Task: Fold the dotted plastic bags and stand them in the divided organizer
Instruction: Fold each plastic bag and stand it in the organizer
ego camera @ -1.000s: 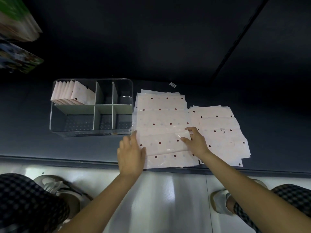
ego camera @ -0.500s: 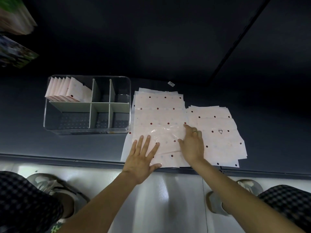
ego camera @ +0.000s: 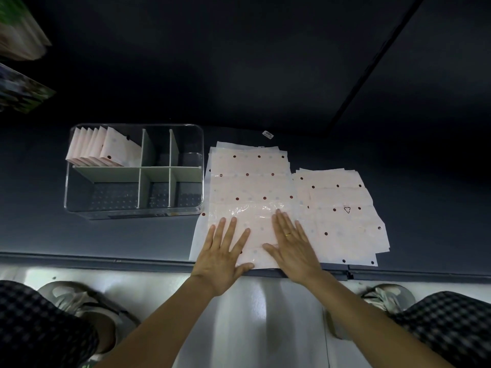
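Both hands flat on the counter (ego camera: 79,235), near front edge, palms down on the top dotted bag (ego camera: 255,235) of the left stack. Left hand (ego camera: 225,253): grip apart, fingers straight and spread, pressing the near left part of the bag. Right hand (ego camera: 292,245): grip apart, fingers straight and close together, pressing the near right part; ring (ego camera: 288,235) on one finger. Neither hand pinches or curls round anything. Top bag looks folded over on itself, with a glossy crease line running across just beyond the fingertips. Left stack of flat bags (ego camera: 249,179) reaches from the front edge back toward mid-counter; its near edge sits right at the counter's front edge. Right stack (ego camera: 342,221) lies just beside it, touching or slightly overlapping along the seam, shorter at the far end, sheets fanned unevenly at the near right corner; one bag there shows a small triangle mark (ego camera: 347,210). Clear divided organizer (ego camera: 134,211) sits left of the stacks, just beside the left stack's far half. Its back left compartment holds a row of folded bags (ego camera: 103,150) standing on edge, leaning; other compartments show only dividers and the floor. Small white tag (ego camera: 267,134) lies on the counter behind the left stack. Checked trousers (ego camera: 39,328) and shoes visible below the counter edge.
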{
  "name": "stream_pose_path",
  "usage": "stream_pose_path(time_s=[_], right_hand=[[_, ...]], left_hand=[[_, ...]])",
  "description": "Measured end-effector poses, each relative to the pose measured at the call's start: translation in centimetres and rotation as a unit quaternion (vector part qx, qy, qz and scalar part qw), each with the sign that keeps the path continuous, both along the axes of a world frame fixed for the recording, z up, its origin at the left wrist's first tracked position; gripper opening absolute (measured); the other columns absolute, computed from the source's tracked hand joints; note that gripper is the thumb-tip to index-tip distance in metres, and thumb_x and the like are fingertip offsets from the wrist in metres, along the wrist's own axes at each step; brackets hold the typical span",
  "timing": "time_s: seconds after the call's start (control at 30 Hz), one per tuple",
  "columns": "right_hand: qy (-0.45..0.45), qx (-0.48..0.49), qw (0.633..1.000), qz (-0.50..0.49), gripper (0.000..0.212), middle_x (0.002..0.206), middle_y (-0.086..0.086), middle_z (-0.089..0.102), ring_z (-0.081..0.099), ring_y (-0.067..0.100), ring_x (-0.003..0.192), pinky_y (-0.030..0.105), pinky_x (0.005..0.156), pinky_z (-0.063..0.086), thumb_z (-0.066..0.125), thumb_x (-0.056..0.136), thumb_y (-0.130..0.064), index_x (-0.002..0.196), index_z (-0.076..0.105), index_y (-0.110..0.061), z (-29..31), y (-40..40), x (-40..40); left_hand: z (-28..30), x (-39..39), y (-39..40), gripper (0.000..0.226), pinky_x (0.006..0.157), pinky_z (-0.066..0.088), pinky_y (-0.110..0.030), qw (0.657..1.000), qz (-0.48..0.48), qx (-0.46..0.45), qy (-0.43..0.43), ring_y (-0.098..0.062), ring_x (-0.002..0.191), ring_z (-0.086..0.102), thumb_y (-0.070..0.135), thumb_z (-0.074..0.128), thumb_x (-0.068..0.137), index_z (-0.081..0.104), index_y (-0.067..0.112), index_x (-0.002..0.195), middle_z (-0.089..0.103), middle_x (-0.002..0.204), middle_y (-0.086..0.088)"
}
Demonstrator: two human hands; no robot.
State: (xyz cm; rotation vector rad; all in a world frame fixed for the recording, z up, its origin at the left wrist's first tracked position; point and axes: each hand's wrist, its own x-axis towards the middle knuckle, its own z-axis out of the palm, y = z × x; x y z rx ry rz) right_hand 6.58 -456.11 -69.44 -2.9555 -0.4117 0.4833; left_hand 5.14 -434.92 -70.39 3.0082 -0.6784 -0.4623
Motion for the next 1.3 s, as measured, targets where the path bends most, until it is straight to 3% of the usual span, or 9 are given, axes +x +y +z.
stream_pose_path(time_s=[0.13, 0.27, 0.5, 0.6, 0.73, 0.87, 0.97, 1.13, 1.3], right_hand=[[0.008, -0.033, 0.999, 0.006, 0.08, 0.152, 0.001, -0.024, -0.018, 0.013, 0.143, 0.028, 0.117, -0.011, 0.019, 0.093, -0.061, 0.147, -0.015, -0.012, 1.4, -1.6, 0.2], [-0.109, -0.061, 0.987, 0.104, 0.069, 0.132, 0.024, 0.052, 0.056, 0.028, 0.12, 0.034, 0.099, 0.048, 0.081, 0.07, -0.023, 0.129, 0.054, 0.001, 3.9, -1.7, 1.1], [-0.085, 0.006, 0.989, 0.123, 0.027, 0.11, 0.004, 0.066, 0.054, 0.021, 0.113, 0.027, 0.095, 0.037, 0.052, 0.091, -0.012, 0.115, 0.064, -0.014, 6.4, -1.9, 3.2], [-0.063, 0.219, 0.974, -0.02, 0.019, 0.101, 0.004, 0.064, 0.053, 0.015, 0.106, 0.023, 0.089, 0.037, 0.06, 0.087, -0.013, 0.103, 0.069, -0.019, 9.1, -0.9, 4.1], [-0.085, 0.455, 0.862, -0.207, 0.043, 0.119, -0.01, 0.054, 0.049, 0.001, 0.11, 0.014, 0.093, 0.037, 0.062, 0.09, -0.024, 0.129, 0.044, -0.028, 12.2, 0.7, 4.0], [0.096, 0.496, 0.81, -0.298, 0.057, 0.137, -0.01, 0.042, 0.042, 0.006, 0.125, 0.025, 0.104, 0.034, 0.037, 0.096, -0.048, 0.146, 0.022, -0.025, 12.6, 2.9, 1.7], [0.171, 0.499, 0.807, -0.265, 0.032, 0.118, -0.027, 0.048, 0.048, -0.025, 0.098, -0.002, 0.078, 0.037, 0.032, 0.099, -0.045, 0.128, 0.036, -0.031, 12.0, 4.3, -0.1], [0.168, 0.542, 0.768, -0.295, 0.015, 0.089, -0.003, 0.071, 0.067, 0.007, 0.078, 0.018, 0.068, 0.052, 0.05, 0.097, -0.021, 0.1, 0.064, -0.014, 12.5, 3.9, -0.3], [0.15, 0.547, 0.762, -0.313, 0.013, 0.057, -0.006, 0.066, 0.06, 0.005, 0.052, 0.012, 0.048, 0.044, 0.064, 0.088, -0.01, 0.076, 0.064, -0.005, 13.3, 2.6, -0.4]], left_hand=[[0.2, 0.0, 0.0, 0.076, 0.11, -0.024, -0.046, 1.0, -0.004, 0.014, 0.01, -0.032, 0.128, -0.044, 0.07, -0.004, 0.084, -0.035, 0.029, 0.138, -0.044, 0.144, -0.01], [0.9, 0.2, -0.2, 0.075, 0.111, -0.022, -0.046, 1.0, -0.001, 0.021, 0.021, -0.031, 0.13, -0.041, 0.069, 0.005, 0.088, -0.027, 0.03, 0.143, -0.037, 0.148, -0.01], [4.2, 1.6, -1.9, 0.058, 0.118, 0.005, -0.044, 0.995, 0.075, -0.03, 0.052, -0.033, 0.144, 0.009, 0.058, 0.029, 0.095, 0.024, 0.029, 0.145, 0.019, 0.155, -0.007], [6.5, 2.5, -2.5, 0.03, 0.086, 0.041, -0.035, 0.979, 0.135, -0.149, 0.022, -0.027, 0.106, 0.055, 0.044, 0.04, 0.097, 0.056, 0.023, 0.112, 0.063, 0.105, -0.005], [9.1, 2.6, -3.0, 0.037, 0.057, 0.033, -0.03, 0.832, 0.292, -0.452, 0.135, -0.023, 0.062, 0.047, 0.031, 0.047, 0.097, 0.046, 0.018, 0.063, 0.049, 0.061, 0.001], [10.9, 2.1, -3.4, 0.024, 0.072, 0.047, -0.031, 0.599, 0.424, -0.611, 0.296, -0.022, 0.072, 0.062, 0.028, 0.052, 0.096, 0.064, 0.013, 0.082, 0.067, 0.08, -0.006], [11.4, 1.6, -3.5, 0.024, 0.083, 0.054, -0.038, 0.507, 0.432, -0.654, 0.358, -0.025, 0.089, 0.068, 0.026, 0.052, 0.096, 0.066, 0.009, 0.102, 0.072, 0.097, -0.01], [12.3, 1.4, -2.9, 0.027, 0.083, 0.054, -0.04, 0.452, 0.437, -0.673, 0.39, -0.028, 0.093, 0.067, 0.024, 0.05, 0.097, 0.062, 0.005, 0.112, 0.07, 0.108, -0.015], [12.8, 1.6, -1.6, 0.014, 0.07, 0.056, -0.028, 0.528, 0.43, -0.634, 0.366, -0.016, 0.08, 0.068, 0.019, 0.06, 0.092, 0.067, 0.009, 0.098, 0.072, 0.093, -0.005]])
